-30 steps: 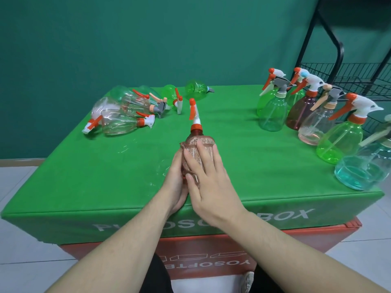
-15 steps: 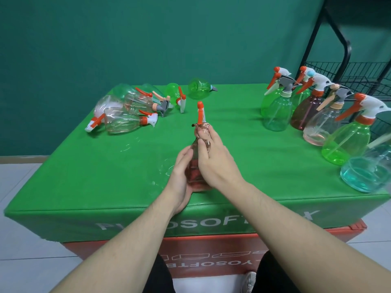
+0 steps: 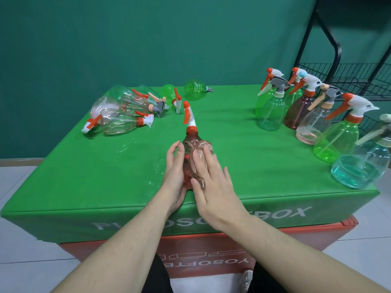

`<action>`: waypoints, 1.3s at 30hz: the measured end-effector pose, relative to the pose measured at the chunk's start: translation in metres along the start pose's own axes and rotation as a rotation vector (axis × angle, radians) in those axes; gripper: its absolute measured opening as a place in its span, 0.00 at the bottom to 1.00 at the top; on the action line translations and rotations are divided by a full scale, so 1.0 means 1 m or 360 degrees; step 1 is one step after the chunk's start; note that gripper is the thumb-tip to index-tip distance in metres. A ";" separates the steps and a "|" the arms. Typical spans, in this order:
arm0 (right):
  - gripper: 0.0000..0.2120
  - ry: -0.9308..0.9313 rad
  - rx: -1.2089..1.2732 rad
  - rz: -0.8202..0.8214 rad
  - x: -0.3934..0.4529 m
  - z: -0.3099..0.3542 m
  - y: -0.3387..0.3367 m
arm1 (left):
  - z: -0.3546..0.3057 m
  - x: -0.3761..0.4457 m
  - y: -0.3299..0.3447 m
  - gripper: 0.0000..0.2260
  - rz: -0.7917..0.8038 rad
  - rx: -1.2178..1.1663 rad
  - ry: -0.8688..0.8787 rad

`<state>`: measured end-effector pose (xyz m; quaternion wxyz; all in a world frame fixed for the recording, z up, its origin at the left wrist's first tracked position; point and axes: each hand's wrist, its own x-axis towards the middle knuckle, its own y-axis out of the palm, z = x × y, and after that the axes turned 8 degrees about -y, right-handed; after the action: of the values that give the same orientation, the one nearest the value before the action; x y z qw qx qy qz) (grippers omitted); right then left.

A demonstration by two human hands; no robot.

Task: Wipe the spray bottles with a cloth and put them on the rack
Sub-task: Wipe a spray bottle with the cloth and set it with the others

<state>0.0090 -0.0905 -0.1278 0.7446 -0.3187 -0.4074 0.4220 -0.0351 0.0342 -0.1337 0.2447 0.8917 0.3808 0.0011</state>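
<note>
I hold one reddish clear-plastic spray bottle (image 3: 189, 153) near the front edge of the green counter (image 3: 243, 161), lying tilted with its orange collar and white-and-orange trigger head pointing away from me. My left hand (image 3: 174, 172) cups its left side, fingers (image 3: 172, 152) straight and pressed together against the plastic. My right hand (image 3: 208, 182) lies flat over the top, fingers (image 3: 206, 157) straight and slightly spread, pressing a thin brownish cloth (image 3: 198, 157) onto the bottle; the cloth is crumpled and string-like at its edges. At the back left of the counter lies a heap of bottles on their sides (image 3: 127, 111); I count about six there, some clear and some green, but they overlap and I cannot be sure of the number. One more green bottle (image 3: 195, 89) lies apart behind them. On the right stand seven upright bottles (image 3: 313, 117), close together: green, dark red, pale pink and, nearest me, a teal one (image 3: 359, 168). All are rounded, see-through plastic with trigger heads in orange, white or grey. I cannot tell whether any holds liquid. A black wire rack (image 3: 347, 79) stands behind the counter at the right. The counter's green cover looks smooth and padded, with white lettering on its front.
</note>
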 end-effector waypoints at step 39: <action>0.30 -0.0082 0.0211 -0.0184 0.027 -0.005 0.001 | -0.004 -0.003 0.000 0.29 0.0045 -0.0282 -0.0073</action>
<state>0.0213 -0.0664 -0.1218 0.7765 -0.2338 -0.4154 0.4122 -0.0378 0.0342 -0.1298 0.3313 0.8716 0.3608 0.0179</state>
